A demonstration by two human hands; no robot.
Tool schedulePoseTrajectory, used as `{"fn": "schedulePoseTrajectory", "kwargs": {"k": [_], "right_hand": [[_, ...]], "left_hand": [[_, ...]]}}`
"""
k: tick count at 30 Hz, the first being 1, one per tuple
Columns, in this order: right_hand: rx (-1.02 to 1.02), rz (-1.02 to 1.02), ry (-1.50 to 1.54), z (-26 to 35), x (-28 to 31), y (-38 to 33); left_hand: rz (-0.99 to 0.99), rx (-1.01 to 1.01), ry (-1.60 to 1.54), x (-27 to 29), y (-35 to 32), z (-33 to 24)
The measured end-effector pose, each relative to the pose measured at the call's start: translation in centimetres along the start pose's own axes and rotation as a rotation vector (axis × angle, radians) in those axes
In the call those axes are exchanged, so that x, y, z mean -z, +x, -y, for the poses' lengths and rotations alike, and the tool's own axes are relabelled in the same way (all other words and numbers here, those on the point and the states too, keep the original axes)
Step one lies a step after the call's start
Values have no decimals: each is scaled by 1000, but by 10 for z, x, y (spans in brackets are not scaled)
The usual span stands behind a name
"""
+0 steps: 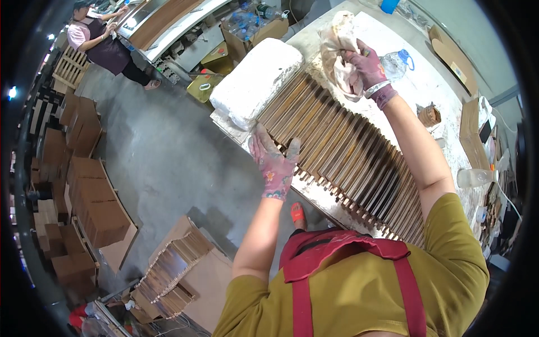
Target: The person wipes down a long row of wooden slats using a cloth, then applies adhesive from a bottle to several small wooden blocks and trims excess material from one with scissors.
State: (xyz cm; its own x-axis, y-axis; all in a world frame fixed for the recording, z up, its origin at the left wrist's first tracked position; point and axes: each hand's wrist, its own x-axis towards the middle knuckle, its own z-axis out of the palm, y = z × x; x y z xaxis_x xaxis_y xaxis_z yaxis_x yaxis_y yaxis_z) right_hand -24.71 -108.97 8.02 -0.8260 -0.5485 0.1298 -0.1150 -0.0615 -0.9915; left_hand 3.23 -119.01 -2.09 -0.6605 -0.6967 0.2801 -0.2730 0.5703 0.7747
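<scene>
My right hand [370,72], in a pink patterned glove, is closed on a crumpled, stained white cloth [343,70] above the far right side of a row of wooden strips [348,146]. The strips stand close together side by side on the worktable, brown and glossy, some darker than others. My left hand [273,163], in the same kind of glove, rests at the strips' left ends with fingers and thumb apart. A thick white wrapped block [258,81] lies at the far end of the row, just beyond my left fingertips.
A clear bottle [396,64] with a blue cap lies beyond my right hand. A small brown tub [429,115] and another clear bottle [474,178] stand to the right. Cartons [98,210] line the floor at left. A person [104,42] works at a far bench.
</scene>
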Motion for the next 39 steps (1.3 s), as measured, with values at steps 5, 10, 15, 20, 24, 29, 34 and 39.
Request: {"fn": "schedulePoseTrajectory", "kwargs": {"k": [5, 10, 15, 20, 24, 29, 34, 39], "right_hand": [[203, 120, -896, -6, -58, -23], [682, 569, -841, -21, -135, -87], [659, 778, -731, 50, -100, -128], [591, 844, -1129, 60, -25, -131], [427, 936, -905, 88, -10, -113], [153, 347, -758, 40, -11, -30], [-202, 469, -786, -39, -26, 5], [-430, 430, -308, -55, -22, 6]], "left_hand": [[20, 41, 16, -1, 0, 3], [31, -46, 135, -3, -3, 18], [212, 178, -468, -14, -20, 40], [-9, 7, -312, 4, 2, -1], [10, 51, -379, 15, -3, 8], [-3, 40, -93, 31, -3, -18], [62, -146, 57, 16, -7, -29], [69, -193, 112, 4, -11, -11]]}}
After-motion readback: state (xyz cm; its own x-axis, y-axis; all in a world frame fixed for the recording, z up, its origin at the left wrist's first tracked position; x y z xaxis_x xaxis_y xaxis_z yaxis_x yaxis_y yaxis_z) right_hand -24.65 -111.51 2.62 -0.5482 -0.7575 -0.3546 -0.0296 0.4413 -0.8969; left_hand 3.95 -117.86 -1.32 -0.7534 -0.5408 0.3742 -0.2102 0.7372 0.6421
